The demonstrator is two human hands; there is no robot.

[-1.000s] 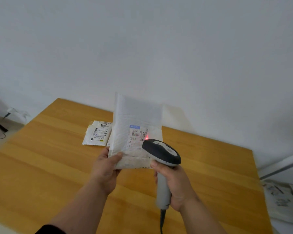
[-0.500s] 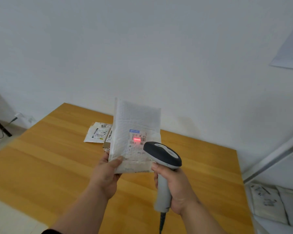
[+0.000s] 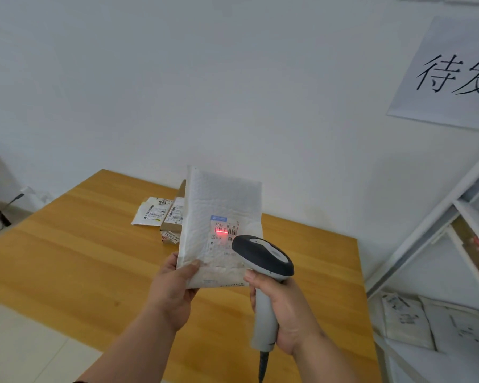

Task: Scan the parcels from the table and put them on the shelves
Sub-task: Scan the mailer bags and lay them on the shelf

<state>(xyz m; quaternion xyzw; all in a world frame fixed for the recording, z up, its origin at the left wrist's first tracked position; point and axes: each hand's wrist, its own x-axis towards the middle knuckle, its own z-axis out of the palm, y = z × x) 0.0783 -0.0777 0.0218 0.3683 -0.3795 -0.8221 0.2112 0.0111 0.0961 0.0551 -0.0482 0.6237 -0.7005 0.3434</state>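
Red scan line now mid-barcode; white padded parcel, prob. bubble-lined.

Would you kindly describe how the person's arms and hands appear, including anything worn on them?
Both forearms are bare. The left hand and right hand wear no gloves, and no rings or watch show. A scrap of dark sleeve peeks in at the bottom edge on the left arm; the right arm shows no sleeve within the picture.
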